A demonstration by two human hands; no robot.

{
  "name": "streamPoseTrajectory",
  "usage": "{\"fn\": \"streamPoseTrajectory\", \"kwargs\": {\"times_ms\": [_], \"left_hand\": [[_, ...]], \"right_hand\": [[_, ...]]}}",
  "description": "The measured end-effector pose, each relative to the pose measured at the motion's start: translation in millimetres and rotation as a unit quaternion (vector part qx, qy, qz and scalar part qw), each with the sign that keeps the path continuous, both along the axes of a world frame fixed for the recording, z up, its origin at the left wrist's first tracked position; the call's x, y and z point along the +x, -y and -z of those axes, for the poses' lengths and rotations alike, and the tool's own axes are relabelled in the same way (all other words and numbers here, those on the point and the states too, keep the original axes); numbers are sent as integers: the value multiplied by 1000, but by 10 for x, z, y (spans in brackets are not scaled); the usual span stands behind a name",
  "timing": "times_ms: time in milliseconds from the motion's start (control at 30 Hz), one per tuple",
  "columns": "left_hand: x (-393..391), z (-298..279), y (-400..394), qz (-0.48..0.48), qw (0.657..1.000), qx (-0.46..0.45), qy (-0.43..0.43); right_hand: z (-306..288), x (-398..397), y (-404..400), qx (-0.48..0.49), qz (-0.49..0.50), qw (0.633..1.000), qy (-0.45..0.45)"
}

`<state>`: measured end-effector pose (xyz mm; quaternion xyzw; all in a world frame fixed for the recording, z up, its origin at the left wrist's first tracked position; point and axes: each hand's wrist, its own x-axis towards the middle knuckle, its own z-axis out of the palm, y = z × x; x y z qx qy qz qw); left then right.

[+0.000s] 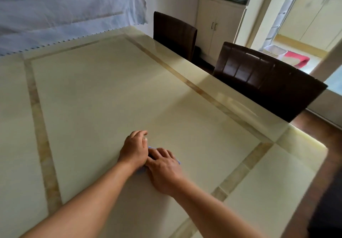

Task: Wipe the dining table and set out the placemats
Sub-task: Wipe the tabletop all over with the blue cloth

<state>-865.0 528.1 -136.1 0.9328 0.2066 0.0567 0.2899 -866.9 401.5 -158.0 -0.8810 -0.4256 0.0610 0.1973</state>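
Note:
The cream dining table (103, 93) with tan inlay strips fills the view. My two hands meet on it near the front middle. A small blue cloth (141, 172) lies under them, and only thin slivers of it show at their edges. My left hand (134, 149) sits on the cloth's left part with its fingers curled down over it. My right hand (163, 168) lies flat on the cloth, its fingers pointing up-left and tucked against the left hand. No placemat is in view.
Two dark brown chairs (262, 82) (174, 32) stand along the table's right edge. A pale bluish sheet (61, 10) with a zigzag edge hangs at the far end. A white cabinet (220, 21) and a doorway lie beyond the chairs.

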Motion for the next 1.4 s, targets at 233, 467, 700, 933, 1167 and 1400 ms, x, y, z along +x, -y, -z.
{"fn": "streamPoseTrajectory", "kwargs": {"times_ms": [233,467,700,933,1167,1400], "left_hand": [[-191,-109,61,14,1000,-11,-3],[-215,-45,292,46,998,-32,-33],[26,112,654,87,996,-6,-27],[166,299,711,84,992,64,-63],[200,230,668,112,991,38,-59],[15,72,589,-7,1000,-18,17]], "right_hand": [[53,134,325,-26,80,996,6],[62,842,1233,-87,313,944,-59],[67,1326,1986,-94,435,891,-85],[89,1736,2108,-102,476,867,-111],[81,1447,1182,-108,269,954,-73],[99,318,456,-92,16,994,-51]]}}
